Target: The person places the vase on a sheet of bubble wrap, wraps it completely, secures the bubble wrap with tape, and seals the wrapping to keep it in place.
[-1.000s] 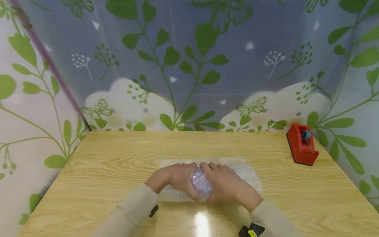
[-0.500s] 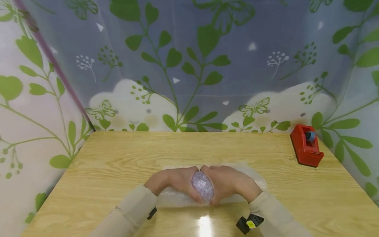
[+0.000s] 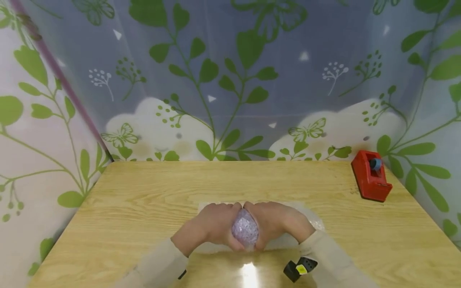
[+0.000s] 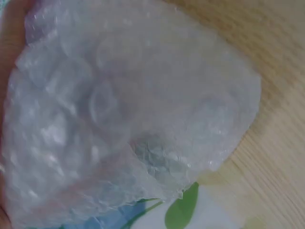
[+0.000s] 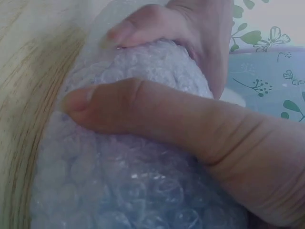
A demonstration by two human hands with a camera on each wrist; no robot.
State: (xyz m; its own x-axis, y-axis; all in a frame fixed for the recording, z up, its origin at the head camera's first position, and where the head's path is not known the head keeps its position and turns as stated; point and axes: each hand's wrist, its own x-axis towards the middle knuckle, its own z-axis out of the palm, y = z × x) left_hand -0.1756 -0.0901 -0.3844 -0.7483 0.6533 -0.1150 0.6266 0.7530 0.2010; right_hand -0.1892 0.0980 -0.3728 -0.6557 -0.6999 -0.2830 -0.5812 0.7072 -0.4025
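Note:
A purplish bundle in bubble wrap lies between the two hands at the table's front middle in the head view. The left hand grips its left side, and the right hand grips its right side, with both thumbs on the near face. In the left wrist view the clear bubble wrap fills most of the picture, with only a strip of the hand at the left edge. The right wrist view has a thumb lying across the wrap, the other hand behind it. What the wrap encloses is hidden.
A red tape dispenser with a blue roll stands at the right rear of the wooden table. Patterned cloth rises behind the table and on both sides. More bubble wrap spreads flat behind and beside the hands.
Both hands have come slightly nearer the body with the wrapped bundle between them, and less of the flat wrap shows around them. Their grip on it continues.

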